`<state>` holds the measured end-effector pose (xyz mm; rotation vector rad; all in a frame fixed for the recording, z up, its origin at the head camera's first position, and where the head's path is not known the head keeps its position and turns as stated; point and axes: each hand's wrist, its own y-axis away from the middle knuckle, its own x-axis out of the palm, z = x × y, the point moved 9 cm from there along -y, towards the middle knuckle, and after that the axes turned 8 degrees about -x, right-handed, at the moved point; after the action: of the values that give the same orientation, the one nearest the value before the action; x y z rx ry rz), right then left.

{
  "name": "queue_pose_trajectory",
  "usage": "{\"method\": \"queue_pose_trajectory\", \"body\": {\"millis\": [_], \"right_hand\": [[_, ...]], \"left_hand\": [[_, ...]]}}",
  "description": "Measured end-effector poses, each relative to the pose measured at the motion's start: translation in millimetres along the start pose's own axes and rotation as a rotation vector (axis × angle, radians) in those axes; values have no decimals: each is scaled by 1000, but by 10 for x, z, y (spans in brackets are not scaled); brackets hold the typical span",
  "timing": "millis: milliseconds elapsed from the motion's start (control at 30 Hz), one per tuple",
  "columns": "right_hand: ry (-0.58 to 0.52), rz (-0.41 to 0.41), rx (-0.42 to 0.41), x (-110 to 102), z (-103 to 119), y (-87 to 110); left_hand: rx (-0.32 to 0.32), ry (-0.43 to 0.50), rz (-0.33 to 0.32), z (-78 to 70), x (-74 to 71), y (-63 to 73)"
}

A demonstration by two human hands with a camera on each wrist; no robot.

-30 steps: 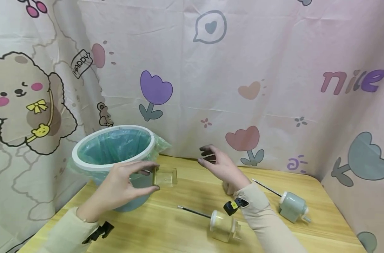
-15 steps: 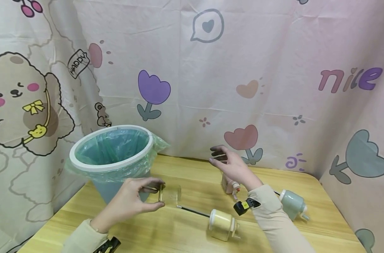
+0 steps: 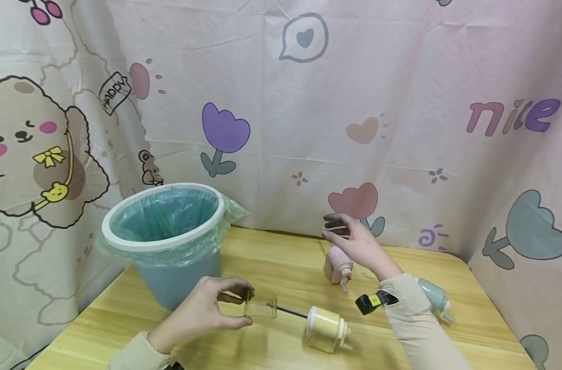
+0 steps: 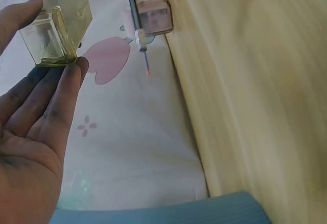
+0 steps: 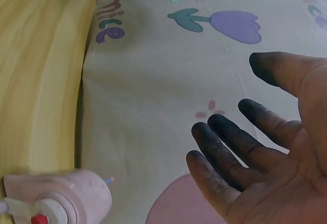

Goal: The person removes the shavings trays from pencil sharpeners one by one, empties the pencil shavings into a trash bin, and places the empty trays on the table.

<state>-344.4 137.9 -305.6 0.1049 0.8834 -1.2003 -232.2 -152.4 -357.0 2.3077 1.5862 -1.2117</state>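
Note:
Between thumb and fingertips, my left hand (image 3: 209,308) pinches a small clear yellowish plastic drawer (image 3: 262,304), which looks like a pencil sharpener's shavings drawer. In the left wrist view the drawer (image 4: 59,27) shows its see-through walls. It is held in front of the end of a dark pencil (image 3: 294,312), whose other end is in a yellow crank pencil sharpener (image 3: 326,329). My right hand (image 3: 357,246) hovers, fingers spread and holding nothing, above a pink sharpener (image 3: 338,263). Dark smudges cover its fingertips (image 5: 202,132) in the right wrist view.
A blue bin (image 3: 163,245) with a white rim and green plastic liner stands at the table's left. My right forearm partly hides a grey-green sharpener (image 3: 432,297) on the right. Behind the wooden table (image 3: 272,246) hangs a printed curtain (image 3: 272,113).
My left hand has carried the drawer down and right, from beside the bin to the pencil's end. The right hand has shifted right, uncovering more of the pink sharpener.

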Motion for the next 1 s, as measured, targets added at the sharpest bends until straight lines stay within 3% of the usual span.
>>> {"method": "queue_pose_trajectory", "body": {"millis": [267,467,600,800,1000], "right_hand": [[-20,-4,16,-70,-114,77],[-14,-12,19,-121,-199,124],[-26,-14,27,-139,-248,152],[-29,-23,31,-165,-305,180],[-8,-32,66,-192,-375,214]], "left_hand": [[-12,85,124,88,253,32],[-84,153,194,215,399,52],[-140,181,203,310,457,63],[-160,202,198,387,522,57],[-198,64,165,452,549,19]]}}
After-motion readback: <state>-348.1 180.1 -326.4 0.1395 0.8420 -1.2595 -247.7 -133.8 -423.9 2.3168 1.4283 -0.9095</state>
